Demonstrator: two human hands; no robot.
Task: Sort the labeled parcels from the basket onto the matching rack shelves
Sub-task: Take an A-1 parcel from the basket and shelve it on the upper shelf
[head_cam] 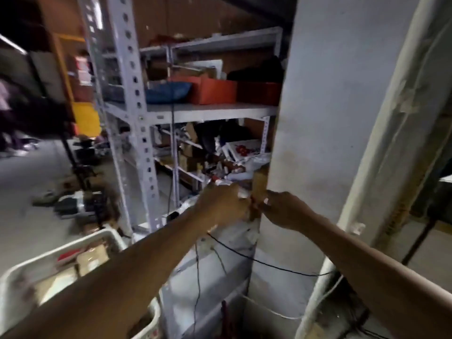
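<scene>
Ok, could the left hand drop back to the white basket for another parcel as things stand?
Probably yes. The left hand is up at the rack with the right hand, and the white basket sits open below the left forearm, parcels exposed, nothing covering them.

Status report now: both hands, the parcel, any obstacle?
Left hand and right hand both gripping brown parcel at rack. Basket lower left. Black cable hangs under the arms.

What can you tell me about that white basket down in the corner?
The white basket sits at the lower left, beside the grey rack, seen from above and partly hidden by the person's left forearm. It looks like plastic, with thick rounded rims. Inside lie several brown cardboard parcels, some with pale labels, and something red. Neither hand touches it.
</scene>
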